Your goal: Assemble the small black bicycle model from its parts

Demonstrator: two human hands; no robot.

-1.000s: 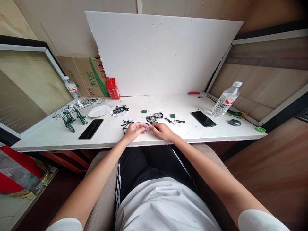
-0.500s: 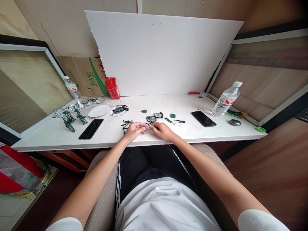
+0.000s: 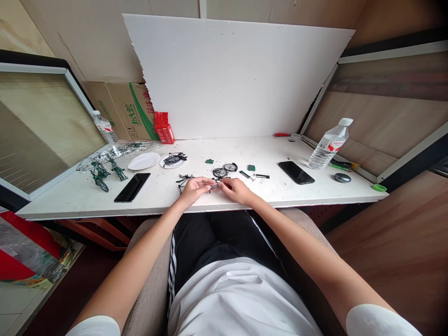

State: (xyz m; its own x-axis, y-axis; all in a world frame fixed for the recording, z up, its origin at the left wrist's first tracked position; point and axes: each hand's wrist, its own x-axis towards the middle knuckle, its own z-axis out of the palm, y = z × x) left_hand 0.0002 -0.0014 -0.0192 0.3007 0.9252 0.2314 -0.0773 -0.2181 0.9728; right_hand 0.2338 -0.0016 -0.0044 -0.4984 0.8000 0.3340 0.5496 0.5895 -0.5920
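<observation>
Near the table's front edge, my left hand (image 3: 194,190) and my right hand (image 3: 236,190) meet with fingers pinched on a small grey-and-dark part (image 3: 214,187). Its exact kind is too small to make out, and my fingertips cover some of it. Just beyond them lie two small black spoked wheels (image 3: 220,172), one overlapping the other. A thin black frame piece (image 3: 183,178) lies beside my left hand, partly hidden by it. To the right are a slim green strip (image 3: 247,176), a black strip (image 3: 262,176) and a small green block (image 3: 251,168).
White plates (image 3: 143,161) stand at the left, one holding black parts (image 3: 174,159). Green miniature bicycles (image 3: 100,177) and a phone (image 3: 132,187) lie further left. On the right are another phone (image 3: 296,172), a water bottle (image 3: 330,143) and a dark oval object (image 3: 342,178). A white board (image 3: 238,79) stands behind.
The small part between my fingertips has turned slightly. Both hands stay in nearly the same place, and nothing else on the table has visibly moved.
</observation>
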